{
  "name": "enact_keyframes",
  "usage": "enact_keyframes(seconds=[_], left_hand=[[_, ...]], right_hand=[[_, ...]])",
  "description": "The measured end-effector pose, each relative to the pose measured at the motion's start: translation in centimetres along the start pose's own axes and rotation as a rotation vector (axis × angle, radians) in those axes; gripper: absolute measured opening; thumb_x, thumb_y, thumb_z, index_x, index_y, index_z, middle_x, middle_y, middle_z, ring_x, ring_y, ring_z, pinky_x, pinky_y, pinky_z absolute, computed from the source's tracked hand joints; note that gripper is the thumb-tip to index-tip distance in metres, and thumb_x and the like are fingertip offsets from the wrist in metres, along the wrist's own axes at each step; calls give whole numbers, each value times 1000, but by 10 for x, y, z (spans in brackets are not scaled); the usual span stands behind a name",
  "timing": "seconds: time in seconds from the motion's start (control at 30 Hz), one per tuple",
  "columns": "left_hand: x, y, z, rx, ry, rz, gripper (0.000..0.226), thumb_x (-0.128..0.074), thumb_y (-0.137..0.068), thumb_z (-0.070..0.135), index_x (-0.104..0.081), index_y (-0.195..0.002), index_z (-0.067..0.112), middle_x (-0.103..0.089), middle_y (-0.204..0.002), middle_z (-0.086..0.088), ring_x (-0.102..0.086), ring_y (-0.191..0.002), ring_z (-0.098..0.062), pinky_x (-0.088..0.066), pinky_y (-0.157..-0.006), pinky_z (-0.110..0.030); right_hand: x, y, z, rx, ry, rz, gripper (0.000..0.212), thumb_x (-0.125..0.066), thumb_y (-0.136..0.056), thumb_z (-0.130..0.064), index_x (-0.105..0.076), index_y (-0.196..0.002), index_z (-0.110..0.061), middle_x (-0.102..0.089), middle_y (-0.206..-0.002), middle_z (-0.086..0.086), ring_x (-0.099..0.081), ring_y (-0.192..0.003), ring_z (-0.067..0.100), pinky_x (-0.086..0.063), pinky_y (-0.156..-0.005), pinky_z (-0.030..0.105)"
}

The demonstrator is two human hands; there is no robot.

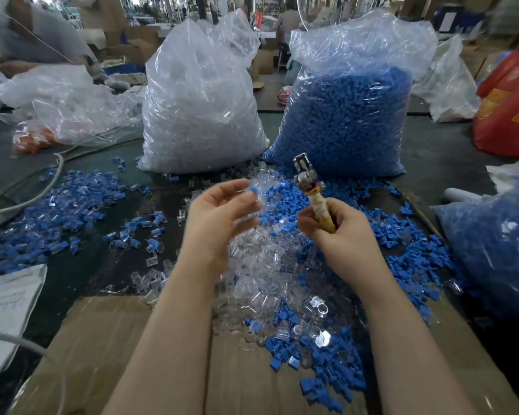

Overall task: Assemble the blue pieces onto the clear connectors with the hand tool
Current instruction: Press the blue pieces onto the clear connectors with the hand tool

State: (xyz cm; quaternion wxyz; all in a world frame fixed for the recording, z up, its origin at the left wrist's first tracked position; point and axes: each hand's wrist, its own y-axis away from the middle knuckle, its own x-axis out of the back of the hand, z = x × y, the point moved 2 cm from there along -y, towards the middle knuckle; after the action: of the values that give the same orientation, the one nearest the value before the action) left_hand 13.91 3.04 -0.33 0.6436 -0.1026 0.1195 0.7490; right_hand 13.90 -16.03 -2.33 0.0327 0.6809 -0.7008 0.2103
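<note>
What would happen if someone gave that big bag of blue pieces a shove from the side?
The bag of blue pieces would probably slump, not slide: its thin clear film is crinkled and soft, and it bulges with loose pieces. It looks heavy, packed nearly full. Its open top and the blue pieces already scattered at its base suggest more could spill.

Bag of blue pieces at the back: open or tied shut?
Open. The bag of blue pieces stands upright with its clear plastic top loose and spread, no knot visible; blue fill reaches roughly two thirds up.

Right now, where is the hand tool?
In the head view, the right hand grips the hand tool right of centre, metal head up, before the bag of blue pieces.
</note>
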Motion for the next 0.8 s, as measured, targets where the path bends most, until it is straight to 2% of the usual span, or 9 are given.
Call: enact_keyframes(seconds=[0.1,0.17,0.27,0.4,0.5,0.57,0.67,0.73,0.8], left_hand=[[39,-6,6,-228,-640,393,11,-72,-86,15,-74,-96,20,-74,-88,2,-66,-78,-13,-57,-72,-30],[64,-6,6,-241,-1018,624,15,-69,-88,20,-75,-102,18,-73,-98,-4,-63,-85,-16,-48,-73,-28],[85,-7,-1,-94,-1213,749,19,-68,-90,19,-74,-106,12,-70,-107,-14,-62,-99,-34,-46,-77,-38],[91,-10,-4,-18,-1293,744,21,-67,-91,19,-74,-109,11,-66,-111,-19,-60,-102,-39,-46,-78,-41],[81,-10,-1,-96,-1291,676,28,-66,-91,24,-70,-116,13,-62,-116,-18,-57,-107,-37,-45,-89,-42],[63,-7,4,-201,-1097,547,24,-69,-89,29,-72,-111,20,-69,-107,-4,-62,-101,-22,-48,-83,-34],[26,-1,5,-149,-695,74,15,-75,-83,29,-73,-97,24,-73,-81,8,-66,-75,-3,-50,-60,-15],[3,4,1,-16,-514,-215,24,-77,-77,29,-71,-99,22,-74,-84,8,-68,-75,-4,-52,-63,-14],[-13,6,-7,61,-437,-358,34,-81,-73,26,-69,-104,18,-76,-91,4,-71,-82,-9,-55,-69,-20]], right_hand=[[0,0,2,-4,34,26,8,-69,-90,-24,-64,-84,-20,-53,-59,-13,-42,-53,4,-37,-51,16],[-1,0,3,-10,60,32,11,-69,-90,-25,-63,-82,-22,-53,-60,-11,-43,-55,5,-39,-53,19],[-1,0,4,-7,80,39,17,-70,-89,-25,-59,-77,-21,-50,-58,-13,-39,-52,4,-35,-51,18],[0,0,5,10,80,56,16,-71,-88,-25,-60,-78,-21,-50,-58,-14,-39,-52,4,-36,-54,20],[-3,0,3,-16,52,47,16,-75,-85,-25,-60,-85,-20,-55,-63,-9,-46,-59,7,-42,-62,29],[-4,0,-1,-19,24,48,21,-79,-82,-23,-58,-86,-18,-58,-67,-9,-50,-62,6,-45,-67,29],[-5,2,-6,-6,-10,49,25,-81,-79,-20,-57,-84,-20,-61,-70,-10,-52,-62,1,-47,-65,21],[-6,4,-7,3,-44,59,25,-82,-78,-19,-57,-82,-19,-61,-69,-8,-50,-58,-2,-44,-57,14],[-6,4,-7,16,-53,71,25,-81,-77,-17,-56,-80,-17,-58,-64,-10,-47,-55,-1,-41,-53,16]])
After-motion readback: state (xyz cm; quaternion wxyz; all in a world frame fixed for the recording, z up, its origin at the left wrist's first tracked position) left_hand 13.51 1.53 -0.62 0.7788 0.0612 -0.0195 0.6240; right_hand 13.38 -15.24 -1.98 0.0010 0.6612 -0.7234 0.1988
